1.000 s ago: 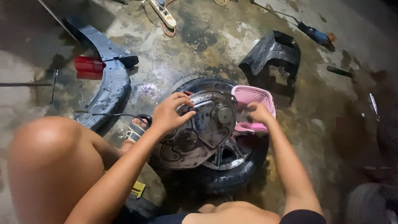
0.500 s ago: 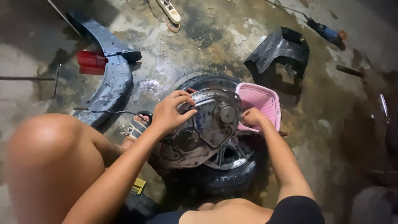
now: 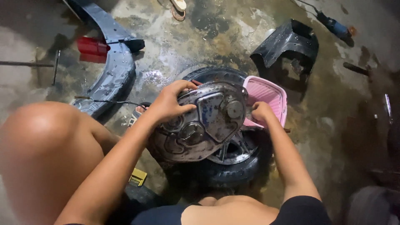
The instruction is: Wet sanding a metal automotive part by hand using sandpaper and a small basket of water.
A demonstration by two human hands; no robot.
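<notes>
Head view: left hand (image 3: 170, 102) spread and clamped over upper-left rim of grimy metal engine cover (image 3: 204, 123), resting tilted on black tyre (image 3: 227, 171). Right hand (image 3: 261, 111) at cover's right edge, beside pink basket (image 3: 268, 93); grip hidden, cannot tell. Cover's long axis lower left to upper right, between both hands, left nearer.

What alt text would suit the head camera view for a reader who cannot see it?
A person's left hand grips a grimy metal engine cover resting on a black wheel on wet concrete, while the right hand reaches beside a pink basket. Black body panels lie nearby.
</notes>
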